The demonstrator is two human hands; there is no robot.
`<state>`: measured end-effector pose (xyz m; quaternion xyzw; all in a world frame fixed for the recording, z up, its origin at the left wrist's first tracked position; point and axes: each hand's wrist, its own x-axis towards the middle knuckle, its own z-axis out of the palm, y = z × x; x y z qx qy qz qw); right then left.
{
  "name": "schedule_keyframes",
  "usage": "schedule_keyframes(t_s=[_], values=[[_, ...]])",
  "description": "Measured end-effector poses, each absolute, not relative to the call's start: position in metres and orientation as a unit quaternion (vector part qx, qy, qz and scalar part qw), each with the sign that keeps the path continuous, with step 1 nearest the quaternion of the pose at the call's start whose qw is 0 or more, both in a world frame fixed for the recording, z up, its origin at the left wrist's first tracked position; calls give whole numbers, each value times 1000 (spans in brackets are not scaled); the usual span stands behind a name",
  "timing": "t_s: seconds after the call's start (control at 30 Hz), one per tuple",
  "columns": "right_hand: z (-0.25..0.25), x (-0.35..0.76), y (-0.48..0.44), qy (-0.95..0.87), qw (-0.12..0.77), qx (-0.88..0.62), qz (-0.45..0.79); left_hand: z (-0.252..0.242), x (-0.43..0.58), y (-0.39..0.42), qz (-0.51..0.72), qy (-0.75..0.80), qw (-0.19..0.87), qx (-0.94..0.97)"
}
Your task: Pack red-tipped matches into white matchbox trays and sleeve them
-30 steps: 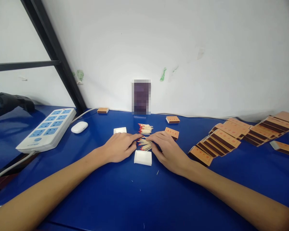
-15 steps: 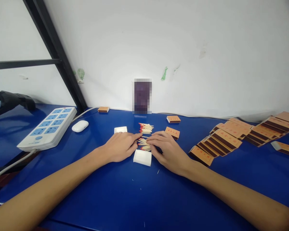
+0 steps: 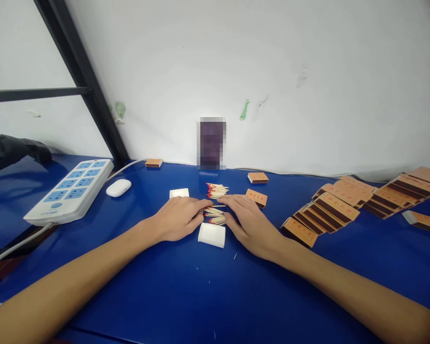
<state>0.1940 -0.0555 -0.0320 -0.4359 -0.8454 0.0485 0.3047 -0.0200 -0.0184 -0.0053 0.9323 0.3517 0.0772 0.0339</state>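
Observation:
A loose heap of red-tipped matches [image 3: 215,216] lies on the blue table [image 3: 186,291] between my two hands. My left hand [image 3: 178,219] rests on the table at the heap's left side, fingers curled, fingertips touching the matches. My right hand [image 3: 251,221] lies on the right side, fingers stretched over the heap's far edge. A second bundle of matches [image 3: 217,190] lies just beyond my fingers. A white inner matchbox tray [image 3: 211,235] sits in front of the heap. Another white tray [image 3: 179,193] lies behind my left hand.
Orange matchboxes [image 3: 256,197] [image 3: 257,177] [image 3: 154,163] lie near the wall. Rows of matchboxes [image 3: 329,209] fill the right side. A white power strip [image 3: 71,190] and a white earbud case [image 3: 118,188] lie on the left. A black metal frame [image 3: 82,81] leans against the wall.
My right fingers have slid a little further over the far edge of the match heap; my left hand has barely moved.

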Motion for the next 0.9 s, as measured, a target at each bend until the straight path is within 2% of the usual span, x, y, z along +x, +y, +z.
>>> schedule_keyframes(t_s=[0.5, 0.9], values=[[-30, 193, -55, -848, 280, -446, 62, -7, -15, -18, 45, 419, -8, 907], [-31, 194, -55, -851, 284, -439, 57, -3, -14, -19, 42, 413, 5, 910]])
